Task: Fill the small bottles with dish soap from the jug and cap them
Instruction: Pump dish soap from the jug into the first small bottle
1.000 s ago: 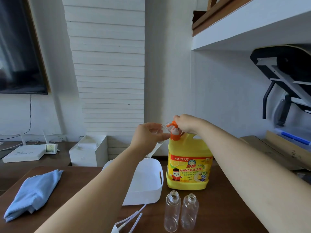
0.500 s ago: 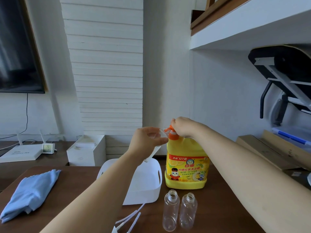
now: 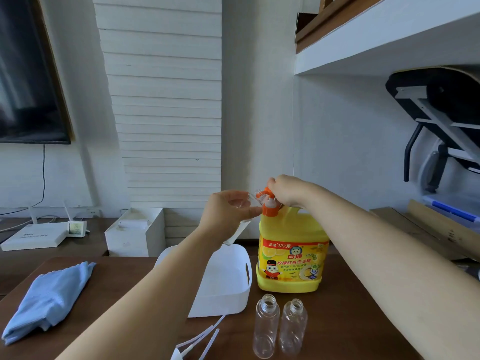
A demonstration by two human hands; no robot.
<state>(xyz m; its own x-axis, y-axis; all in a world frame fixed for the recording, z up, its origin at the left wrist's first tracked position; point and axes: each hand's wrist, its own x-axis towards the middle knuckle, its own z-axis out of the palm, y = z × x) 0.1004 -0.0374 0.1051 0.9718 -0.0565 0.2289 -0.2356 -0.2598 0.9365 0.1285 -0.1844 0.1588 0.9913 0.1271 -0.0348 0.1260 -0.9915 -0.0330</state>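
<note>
A yellow dish soap jug (image 3: 291, 255) with an orange pump (image 3: 268, 207) stands on the brown table. My left hand (image 3: 228, 211) grips a small clear bottle (image 3: 240, 229), tilted with its mouth up against the pump's nozzle. My right hand (image 3: 288, 190) is curled over the top of the pump head. Whether soap is in the held bottle cannot be seen. Two empty clear bottles (image 3: 267, 326) (image 3: 293, 326) stand uncapped and upright, side by side in front of the jug.
A white basin (image 3: 233, 284) sits left of the jug. White dip tubes with caps (image 3: 197, 344) lie at the near edge. A folded blue cloth (image 3: 49, 300) lies at the left. A white box (image 3: 135, 232) and a router (image 3: 33, 237) stand behind.
Both hands stay at the pump with the small bottle held to the nozzle. The right hand and pump head sit slightly lower than before.
</note>
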